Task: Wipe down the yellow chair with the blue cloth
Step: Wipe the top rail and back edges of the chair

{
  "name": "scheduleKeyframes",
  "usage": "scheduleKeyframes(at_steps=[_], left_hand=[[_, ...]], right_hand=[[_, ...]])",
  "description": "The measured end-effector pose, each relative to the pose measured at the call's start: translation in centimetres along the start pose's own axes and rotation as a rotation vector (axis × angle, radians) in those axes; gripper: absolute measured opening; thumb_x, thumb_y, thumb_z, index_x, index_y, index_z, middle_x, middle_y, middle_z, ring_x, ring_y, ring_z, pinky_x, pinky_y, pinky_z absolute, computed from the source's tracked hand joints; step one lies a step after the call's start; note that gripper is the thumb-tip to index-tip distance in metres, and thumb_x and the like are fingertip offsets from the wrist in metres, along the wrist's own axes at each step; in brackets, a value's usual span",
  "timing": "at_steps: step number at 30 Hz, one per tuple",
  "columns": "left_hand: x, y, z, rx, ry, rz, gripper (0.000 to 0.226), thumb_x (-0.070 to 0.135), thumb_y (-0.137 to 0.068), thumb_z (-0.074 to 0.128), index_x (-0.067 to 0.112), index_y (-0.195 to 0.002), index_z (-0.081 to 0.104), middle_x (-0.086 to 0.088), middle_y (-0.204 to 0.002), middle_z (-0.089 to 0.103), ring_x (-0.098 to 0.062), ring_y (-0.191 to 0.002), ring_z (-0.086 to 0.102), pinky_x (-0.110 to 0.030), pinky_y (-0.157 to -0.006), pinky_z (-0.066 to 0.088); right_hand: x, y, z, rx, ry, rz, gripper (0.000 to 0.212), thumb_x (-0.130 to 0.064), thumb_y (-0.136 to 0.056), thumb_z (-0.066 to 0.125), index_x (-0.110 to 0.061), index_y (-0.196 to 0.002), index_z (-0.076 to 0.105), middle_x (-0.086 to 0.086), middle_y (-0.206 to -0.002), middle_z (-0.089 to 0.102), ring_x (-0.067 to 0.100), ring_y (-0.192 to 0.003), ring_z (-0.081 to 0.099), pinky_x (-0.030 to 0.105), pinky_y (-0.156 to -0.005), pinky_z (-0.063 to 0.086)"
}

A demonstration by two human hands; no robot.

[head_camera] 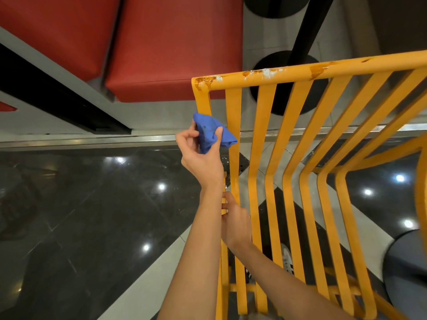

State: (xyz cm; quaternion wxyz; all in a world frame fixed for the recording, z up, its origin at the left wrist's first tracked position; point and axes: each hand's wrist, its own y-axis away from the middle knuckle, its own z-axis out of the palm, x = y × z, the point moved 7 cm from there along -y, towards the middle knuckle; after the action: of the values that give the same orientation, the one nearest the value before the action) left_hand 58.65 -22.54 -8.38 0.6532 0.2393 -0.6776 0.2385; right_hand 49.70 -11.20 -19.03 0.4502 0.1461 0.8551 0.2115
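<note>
Your left hand [201, 155] pinches the bunched blue cloth [212, 132] against the outer post of the yellow chair [288, 181], below its stained top rail. Your right hand [235, 218] sits lower, fingers curled on the chair's side frame beside the first slat. Hands apart, one above the other. Red seat cushions [143, 42] behind; glossy dark floor [80, 215] beneath
</note>
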Motion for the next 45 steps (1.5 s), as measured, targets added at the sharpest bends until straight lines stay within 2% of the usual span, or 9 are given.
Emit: scheduleKeyframes(at_steps=[4,12,16,20,24,34,38,42,45], left_hand=[[1.2,-1.3,0.9,0.060,-0.018,0.030,0.056,0.003,-0.073,0.083,0.001,-0.124,0.060,-0.011,-0.119,0.068,-0.018,-0.115,0.064,-0.037,-0.094,0.055],[3.1,-2.1,2.3,0.020,0.111,0.095,0.055,0.007,-0.081,0.076,-0.005,-0.130,0.056,-0.005,-0.125,0.064,-0.005,-0.115,0.061,-0.024,-0.094,0.051],[2.0,-1.0,2.1,-0.143,0.035,0.133,0.039,0.010,-0.103,0.041,-0.002,-0.140,0.045,-0.012,-0.145,0.049,-0.014,-0.137,0.043,-0.036,-0.114,0.037],[1.1,-1.5,2.4,-0.250,-0.097,0.196,0.059,0.012,-0.097,0.058,0.004,-0.149,0.031,-0.014,-0.153,0.039,-0.024,-0.140,0.039,-0.049,-0.113,0.037],[1.0,-2.2,2.8,-0.232,-0.192,0.199,0.073,0.029,-0.092,0.066,0.005,-0.150,0.030,-0.016,-0.145,0.048,-0.028,-0.133,0.049,-0.049,-0.105,0.044],[3.5,-4.3,3.2,-0.172,-0.126,0.323,0.060,0.015,-0.089,0.069,-0.003,-0.141,0.043,-0.009,-0.121,0.065,-0.012,-0.107,0.065,-0.025,-0.091,0.053],[2.6,-4.3,2.8,-0.221,-0.205,0.350,0.060,0.016,-0.091,0.068,-0.002,-0.142,0.041,0.004,-0.085,0.061,-0.004,-0.076,0.057,-0.016,-0.070,0.049],[0.2,-2.3,1.5,-0.212,-0.269,0.212,0.054,0.016,-0.089,0.071,-0.004,-0.135,0.052,-0.009,-0.072,0.060,-0.003,-0.065,0.053,-0.021,-0.065,0.051],[0.6,-3.7,1.8,-0.178,-0.236,0.179,0.050,0.020,-0.085,0.076,-0.007,-0.124,0.059,-0.011,-0.096,0.072,-0.014,-0.087,0.070,-0.037,-0.080,0.058]], right_hand=[[-0.1,0.0,0.1,-0.007,0.031,-0.007,0.048,-0.031,-0.091,0.067,-0.032,-0.133,0.044,-0.008,-0.112,0.070,0.013,-0.079,0.070,0.035,-0.072,0.061],[0.1,0.0,0.0,0.014,-0.004,-0.045,0.049,-0.029,-0.091,0.067,-0.029,-0.135,0.044,-0.006,-0.113,0.070,0.015,-0.081,0.070,0.036,-0.073,0.060],[-1.4,0.6,0.0,0.128,0.168,-0.237,0.066,-0.023,-0.091,0.069,-0.025,-0.145,0.031,-0.003,-0.147,0.043,0.015,-0.121,0.055,0.032,-0.088,0.057],[-3.0,1.6,1.0,0.138,0.499,-0.599,0.083,-0.018,-0.082,0.076,-0.013,-0.151,0.029,0.007,-0.158,0.029,0.023,-0.148,0.019,0.041,-0.116,0.031],[-1.5,1.9,1.5,0.080,0.730,-0.723,0.077,-0.040,-0.086,0.065,-0.007,-0.148,0.034,0.011,-0.157,0.021,0.025,-0.147,0.017,0.041,-0.117,0.024],[-0.8,1.3,1.6,0.012,0.832,-0.681,0.082,-0.051,-0.089,0.056,-0.006,-0.151,0.027,0.011,-0.160,0.015,0.024,-0.148,0.013,0.038,-0.117,0.022],[-0.7,1.1,1.8,-0.028,0.843,-0.667,0.082,-0.049,-0.090,0.055,-0.005,-0.151,0.024,0.012,-0.161,0.013,0.026,-0.149,0.010,0.040,-0.118,0.021],[-0.9,1.3,1.8,-0.052,0.849,-0.628,0.081,-0.049,-0.089,0.055,-0.005,-0.151,0.025,0.012,-0.160,0.007,0.025,-0.150,0.003,0.041,-0.117,0.015],[-1.1,1.3,1.9,-0.052,0.844,-0.640,0.080,-0.048,-0.091,0.053,-0.005,-0.151,0.023,0.011,-0.161,0.009,0.023,-0.149,0.001,0.041,-0.118,0.020]])
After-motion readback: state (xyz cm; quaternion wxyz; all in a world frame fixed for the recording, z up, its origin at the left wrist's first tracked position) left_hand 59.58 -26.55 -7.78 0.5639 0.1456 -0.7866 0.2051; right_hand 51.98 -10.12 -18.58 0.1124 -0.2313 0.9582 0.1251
